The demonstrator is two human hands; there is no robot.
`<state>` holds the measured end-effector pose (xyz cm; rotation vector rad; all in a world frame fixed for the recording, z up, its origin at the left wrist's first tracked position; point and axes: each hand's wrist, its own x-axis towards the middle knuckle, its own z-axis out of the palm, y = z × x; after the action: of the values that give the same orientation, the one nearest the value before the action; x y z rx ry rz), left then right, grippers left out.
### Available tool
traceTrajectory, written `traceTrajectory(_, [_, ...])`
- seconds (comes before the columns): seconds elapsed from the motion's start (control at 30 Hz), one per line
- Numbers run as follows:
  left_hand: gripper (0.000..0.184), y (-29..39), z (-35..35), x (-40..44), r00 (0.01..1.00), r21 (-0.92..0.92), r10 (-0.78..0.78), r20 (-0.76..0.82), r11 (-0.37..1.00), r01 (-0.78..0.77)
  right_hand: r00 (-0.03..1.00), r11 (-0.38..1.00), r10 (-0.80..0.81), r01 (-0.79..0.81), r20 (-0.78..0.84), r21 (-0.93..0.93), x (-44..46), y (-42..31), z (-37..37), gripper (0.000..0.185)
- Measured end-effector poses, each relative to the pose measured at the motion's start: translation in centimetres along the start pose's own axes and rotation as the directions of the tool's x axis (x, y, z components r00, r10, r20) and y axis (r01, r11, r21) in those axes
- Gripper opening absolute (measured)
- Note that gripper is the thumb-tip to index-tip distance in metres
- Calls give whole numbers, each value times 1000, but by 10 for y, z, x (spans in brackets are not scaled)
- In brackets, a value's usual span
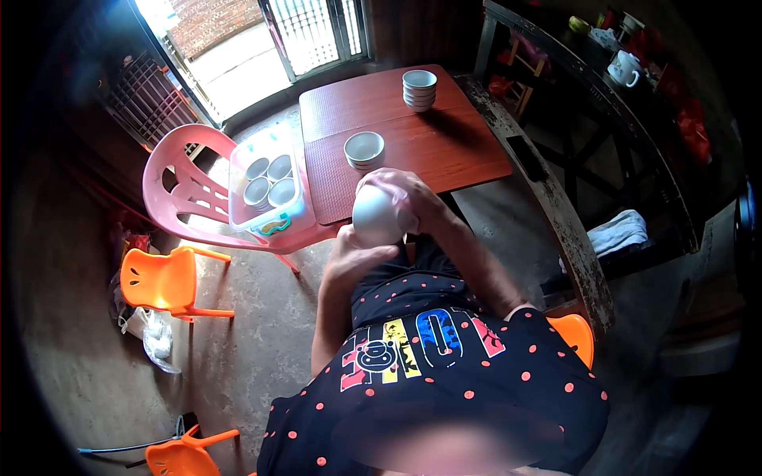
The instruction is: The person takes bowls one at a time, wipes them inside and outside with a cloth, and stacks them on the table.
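Observation:
A white bowl is held between my hands above my lap, its smooth outer side towards me. My left hand grips it from the lower left, thumb stretched along the side. My right hand is bent over the top and right of the bowl, with a thin pinkish cloth pressed between its fingers and the bowl. Just beyond, a short stack of bowls stands on the reddish-brown table. A taller bowl stack is near the table's far edge.
To the left, a clear plastic bin with several bowl stacks rests on a pink chair. An orange chair stands on the floor, another orange chair lower left. A worn wooden bench runs along the right, with a white teapot beyond.

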<state>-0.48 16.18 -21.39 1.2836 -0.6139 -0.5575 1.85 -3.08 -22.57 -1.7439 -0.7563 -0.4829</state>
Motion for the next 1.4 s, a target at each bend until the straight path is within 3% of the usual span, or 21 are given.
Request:
traceTrajectory(0.07, [48, -9, -7, -2, 997, -431, -25, 68, 901, 52, 943, 991, 124, -136, 308, 16, 23, -31, -12, 32])
traceTrajectory(0.17, [52, -24, -14, 0, 997, -635, 60, 59, 772, -9, 859, 874, 394, -460, 328, 156, 39, -64, -3, 25])
traceTrajectory(0.2, [52, -27, -21, -1, 997, -640, 47, 62, 768, 4, 954, 923, 214, -268, 211, 275, 33, -46, 4, 32])
traceTrajectory(0.27, [51, -17, -16, 2, 994, -659, 95, -49, 745, -104, 962, 955, -192, 136, -196, -265, 15, -29, 23, 32])
traceTrajectory(0.3, [50, -18, -14, 5, 988, -661, 118, -96, 734, -152, 896, 948, -233, 123, -379, -292, 11, -47, 39, 31])
traceTrajectory(0.33, [51, -19, -15, 6, 991, -646, 102, -82, 752, -131, 898, 997, 36, -4, -439, 72, 7, -40, 41, 32])
traceTrajectory(0.37, [51, -19, -17, 6, 994, -631, 84, -70, 768, -109, 866, 894, 307, -120, -395, 431, 0, -26, 43, 33])
traceTrajectory(0.47, [52, -18, -25, 0, 996, -617, 12, 86, 785, 44, 973, 921, 228, -225, 28, 318, 22, -48, 18, 37])
traceTrajectory(0.53, [54, -10, -19, 1, 989, -597, 50, 139, 801, 43, 823, 909, 416, -392, 387, -142, 40, -78, 4, 29])
traceTrajectory(0.57, [53, -9, -13, 0, 986, -605, 94, 138, 797, 9, 784, 919, 380, -258, 490, -299, 45, -78, 3, 23])
traceTrajectory(0.7, [47, -5, -6, -1, 997, -658, 63, 38, 753, -22, 963, 938, 166, -221, 211, 269, 30, -53, 3, 27])
traceTrajectory(0.73, [44, -9, -4, 2, 994, -595, 100, -35, 797, -102, 993, 995, -82, 76, -84, -65, 14, -37, 18, 39])
traceTrajectory(0.77, [42, -18, -2, 7, 985, -523, 140, -104, 835, -174, 921, 880, 242, -76, -306, 468, 5, -32, 35, 36])
traceTrajectory(0.8, [39, -20, 1, 8, 969, -444, 180, -167, 864, -237, 741, 484, 602, -41, -299, 874, 1, -31, 47, 34])
traceTrajectory(0.9, [39, -15, -9, 3, 992, -300, 125, -31, 945, -128, 838, 488, 535, -206, -104, 848, 3, -24, 21, 31])
traceTrajectory(1.03, [53, -5, -12, -3, 995, -681, 93, 44, 732, -38, 885, 837, 413, -461, 213, 293, 39, -72, 5, 29])
traceTrajectory(1.1, [58, -7, -16, -3, 993, -717, 116, 34, 695, -56, 993, 994, 84, -89, 81, 66, 34, -55, 13, 29])
traceTrajectory(1.13, [59, -7, -17, -3, 991, -735, 136, 14, 673, -82, 972, 957, -227, 235, 62, -173, 32, -47, 18, 29])
traceTrajectory(1.23, [61, -14, -15, 2, 984, -826, 148, -97, 539, -162, 938, 997, -37, 12, -345, -73, 10, -63, 51, 32])
traceTrajectory(1.33, [58, -24, -12, 4, 980, -876, 138, -146, 443, -193, 912, 825, -237, 6, -336, -566, -1, -52, 66, 35])
traceTrajectory(1.4, [60, -27, -13, 5, 980, -874, 84, -180, 443, -198, 928, 778, -325, 153, -182, -610, 9, -46, 54, 42])
